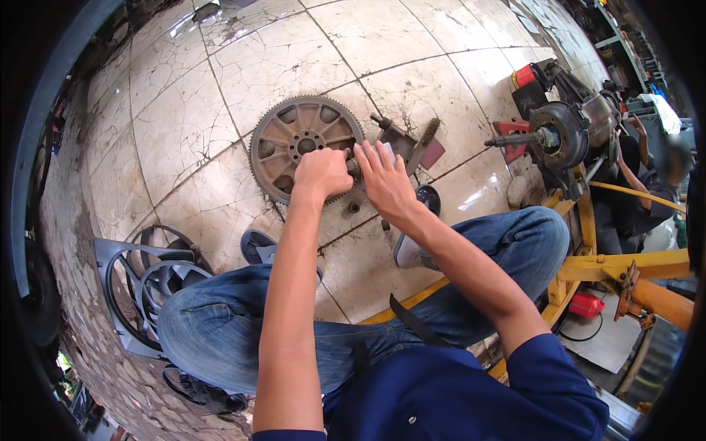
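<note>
On the tiled floor before me lies a flywheel [278, 164], rusty brown with a toothed rim and a ring of holes around its centre. My left hand [322, 175] is closed in a fist over its near right part, around a small dark metal piece [353, 166] whose end shows beside the thumb. My right hand [385, 181] is just right of that piece, fingers stretched out and apart, the fingertips close to or touching it. A brush [426, 137] and a dark metal part [393, 135] lie beyond my right hand. Nearer my feet is a small round metal piece [354, 208].
A reddish flat piece [432, 154] lies beside the brush. Left of my knee leans a grey fan shroud [132, 298]. To the right stand a hub and axle assembly [555, 136] and a yellow metal frame [625, 266]. Another person [651, 184] sits at the far right.
</note>
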A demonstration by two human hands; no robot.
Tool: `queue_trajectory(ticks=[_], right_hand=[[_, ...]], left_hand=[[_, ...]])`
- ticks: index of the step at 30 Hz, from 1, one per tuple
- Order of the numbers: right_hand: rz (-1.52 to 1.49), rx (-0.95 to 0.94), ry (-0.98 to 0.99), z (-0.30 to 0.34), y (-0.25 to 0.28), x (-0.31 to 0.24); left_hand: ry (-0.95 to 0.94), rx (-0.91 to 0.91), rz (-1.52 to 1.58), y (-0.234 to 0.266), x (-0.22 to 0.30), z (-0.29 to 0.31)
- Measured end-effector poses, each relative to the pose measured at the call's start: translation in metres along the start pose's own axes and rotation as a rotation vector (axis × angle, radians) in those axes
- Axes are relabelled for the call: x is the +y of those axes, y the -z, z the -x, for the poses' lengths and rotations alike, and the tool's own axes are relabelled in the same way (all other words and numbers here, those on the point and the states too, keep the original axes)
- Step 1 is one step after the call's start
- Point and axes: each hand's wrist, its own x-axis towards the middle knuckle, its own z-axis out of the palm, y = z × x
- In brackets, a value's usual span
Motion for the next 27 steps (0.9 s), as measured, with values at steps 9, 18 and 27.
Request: queue_trajectory(ticks=[9,18,27], right_hand=[[-0.039,-0.249,-0.042,-0.019,0.008,0.005],[-0.122,-0.308,-0.037,-0.023,0.011,0.012],[-0.113,-0.324,-0.041,-0.014,0.015,0.006]], left_hand=[[-0.013,-0.022,0.003,0.0,-0.001,-0.001],[-0.003,-0.015,-0.024,0.001,0.003,0.0],[-0.003,-0.016,-0.027,-0.002,0.003,0.0]])
